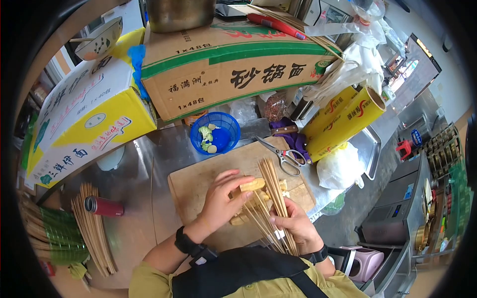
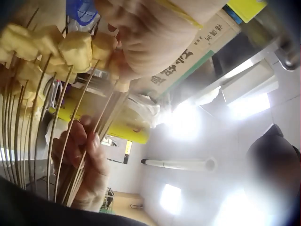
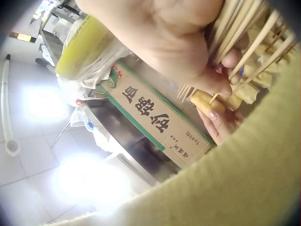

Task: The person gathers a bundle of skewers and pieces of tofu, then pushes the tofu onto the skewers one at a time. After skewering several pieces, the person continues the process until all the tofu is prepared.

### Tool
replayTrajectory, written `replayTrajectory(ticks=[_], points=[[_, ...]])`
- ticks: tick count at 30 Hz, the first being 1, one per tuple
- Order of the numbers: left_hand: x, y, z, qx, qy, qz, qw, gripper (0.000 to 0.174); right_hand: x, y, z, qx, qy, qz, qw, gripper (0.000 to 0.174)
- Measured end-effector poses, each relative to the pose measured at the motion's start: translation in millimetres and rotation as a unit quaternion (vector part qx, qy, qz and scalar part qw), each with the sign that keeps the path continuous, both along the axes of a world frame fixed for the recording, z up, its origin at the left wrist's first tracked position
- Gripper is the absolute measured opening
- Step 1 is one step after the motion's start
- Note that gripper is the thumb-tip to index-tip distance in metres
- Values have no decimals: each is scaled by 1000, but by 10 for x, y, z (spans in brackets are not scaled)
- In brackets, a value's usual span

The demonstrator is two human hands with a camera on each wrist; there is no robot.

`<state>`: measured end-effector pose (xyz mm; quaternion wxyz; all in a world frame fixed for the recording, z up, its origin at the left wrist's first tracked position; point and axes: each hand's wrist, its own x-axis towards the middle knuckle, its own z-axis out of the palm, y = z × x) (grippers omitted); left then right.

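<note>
In the head view the left hand [image 1: 222, 202] pinches a yellow food piece [image 1: 252, 185] between thumb and fingers above the cutting board [image 1: 191, 185]. Beside it the right hand [image 1: 296, 226] grips a bundle of thin wooden skewers [image 1: 274, 191]. Several skewers carry yellow chunks [image 2: 76, 51] at their far ends in the left wrist view, where the right hand [image 2: 84, 160] holds the sticks. One skewer tip meets the pinched piece [image 3: 207, 101] in the right wrist view. More yellow pieces lie on the board, partly hidden by the skewers.
Behind the board stand a blue basket [image 1: 229, 130] with pale green pieces, scissors [image 1: 284, 158] and a large carton [image 1: 198, 84]. A yellow film roll [image 1: 343, 124] is at the right. Loose skewers [image 1: 92, 223] and a red flask [image 1: 108, 206] lie at the left.
</note>
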<state>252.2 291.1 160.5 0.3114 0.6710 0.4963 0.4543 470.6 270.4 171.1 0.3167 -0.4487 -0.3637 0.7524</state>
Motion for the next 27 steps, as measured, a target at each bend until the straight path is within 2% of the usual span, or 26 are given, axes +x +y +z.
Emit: replayTrajectory(ticks=[3, 6, 7, 9, 12, 15, 17, 19, 21, 24, 25, 26, 27], points=[[-12, 98, -284, -21, 20, -28, 999, 27, 17, -26, 52, 15, 10, -29, 999, 23], [1, 87, -411, -134, -98, -72, 984, 26, 80, -31, -9, -36, 232, 87, 968, 23], [-28, 100, -448, -143, -107, -88, 980, 28, 89, -4, -102, -50, 235, 107, 965, 22], [-145, 141, -488, -157, -123, -117, 973, 33, 104, 10, -141, -89, 211, 78, 970, 20], [-272, 27, -456, -67, -105, -75, 989, 42, 78, 35, -156, -105, 145, 71, 981, 16], [-632, -67, -605, -175, -256, -12, 951, 45, 65, 21, -170, -99, 135, 64, 984, 16], [-879, -215, -885, -202, -34, 9, 979, 40, 76, 9, -176, -94, 115, 44, 988, 18], [-887, -381, -974, -205, 162, 2, 965, 36, 78, 15, -169, -101, 110, 41, 988, 22], [-802, -500, -939, -184, 327, -32, 926, 34, 31, 11, -150, -107, 86, 37, 990, 22], [-769, -571, -1186, -201, 283, -42, 937, 31, 5, -2, -92, -100, 50, 23, 994, 20], [-815, -524, -1179, -157, 230, -46, 959, 29, -50, -4, 10, -96, 38, 12, 995, 17], [-837, -475, -1169, -206, 84, -14, 975, 28, -84, -7, 70, -93, 26, 0, 995, 14], [-876, -442, -1138, -253, -64, 18, 965, 26, -86, -2, 67, -95, 20, -2, 995, 14]])
